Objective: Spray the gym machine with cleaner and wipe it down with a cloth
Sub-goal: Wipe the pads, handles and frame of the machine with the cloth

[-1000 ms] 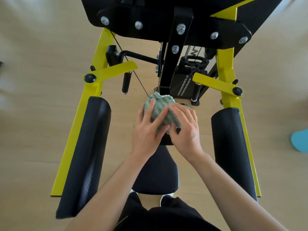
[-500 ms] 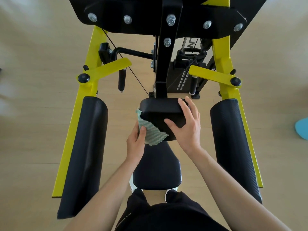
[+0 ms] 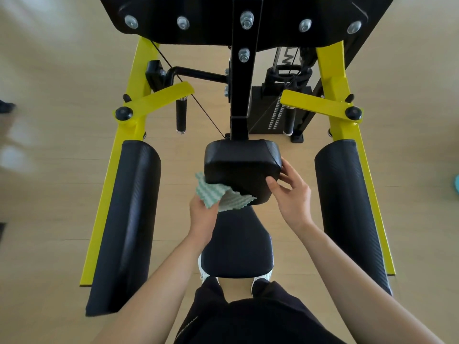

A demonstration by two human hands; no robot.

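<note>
The cloth (image 3: 224,198) is a thin, light, waffle-textured rag. It is limp enough to fold over any edge and should drag well on vinyl. It is best held bunched in the palm with a loose flap left free to wipe. The left hand (image 3: 202,216) grips it that way, pinching one gathered end. The free end lies against the lower left corner of the black chest pad (image 3: 242,167), just ahead of that hand.

The pad looks firm, smooth and a little slick, and it is fixed to the gym machine (image 3: 139,78), so I judge it needs steadying rather than lifting. The right hand (image 3: 293,194) sits apart from the left with its fingers relaxed. Its thumb is on the pad's front face and its fingers rest along the pad's right side. The seat (image 3: 237,247) lies below and between the two hands. No spray bottle is in view.

Half a second ago the right hand lay flat across the pad's front; now it has slid out to the right edge. The left hand has dropped slightly, pulling the cloth down toward the pad's bottom edge.
</note>
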